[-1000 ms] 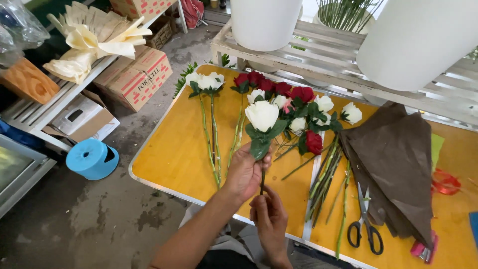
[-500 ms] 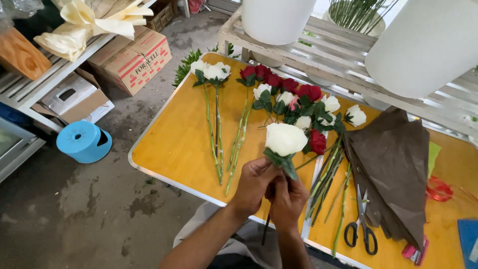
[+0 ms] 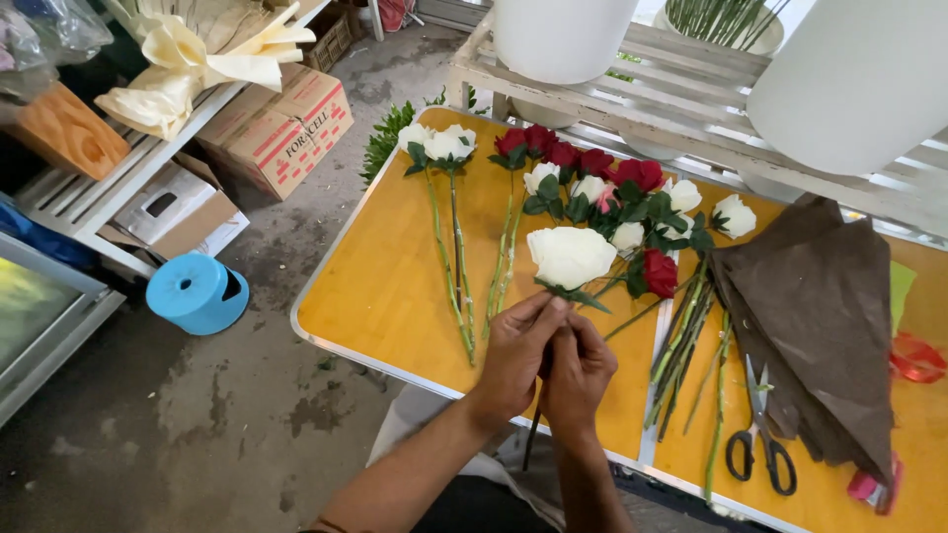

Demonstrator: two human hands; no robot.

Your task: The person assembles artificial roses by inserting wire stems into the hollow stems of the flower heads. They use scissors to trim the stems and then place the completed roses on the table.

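Note:
I hold one white rose [image 3: 570,256] upright over the yellow table [image 3: 395,286]. My left hand [image 3: 518,353] pinches the stem just under the bloom. My right hand [image 3: 580,372] grips the stem lower down, touching the left hand. The stem's dark end hangs below the table edge. Two white roses [image 3: 439,146] lie flat to the left. A pile of red and white roses [image 3: 602,188] lies beyond my hands.
Brown wrapping paper [image 3: 820,306] and black-handled scissors [image 3: 758,444] lie at the right, red ribbon [image 3: 918,357] beyond them. White buckets [image 3: 563,35] stand on a slatted pallet behind the table. On the floor at left are a blue tub [image 3: 197,292], cardboard boxes [image 3: 286,126] and a shelf.
The white rose has come nearer to me and lower over the table. My right hand has closed up against my left on the stem. The camera has shifted right.

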